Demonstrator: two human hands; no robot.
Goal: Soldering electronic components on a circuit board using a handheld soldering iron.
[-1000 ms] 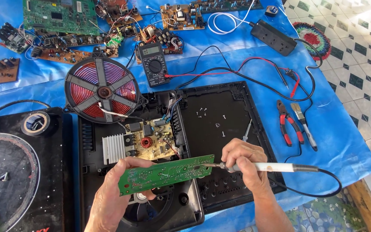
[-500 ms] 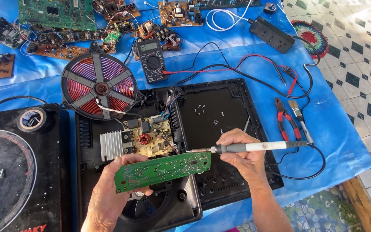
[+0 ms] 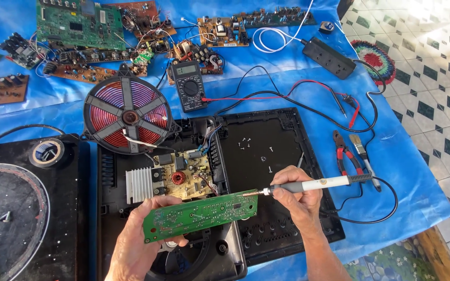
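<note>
Since half a second ago I see the soldering iron (image 3: 313, 184) tip drop to the right end of the green circuit board (image 3: 201, 216), where it now touches. My right hand (image 3: 295, 195) is closed round the iron's handle, pen-style. My left hand (image 3: 139, 237) pinches the board's left end, holding it level over the open black cooker base (image 3: 113, 171). Behind the board sits the base's yellow board (image 3: 183, 174); the copper coil (image 3: 126, 117) lies beyond, the multimeter (image 3: 188, 86) further back, red pliers (image 3: 346, 158) to the board's right.
</note>
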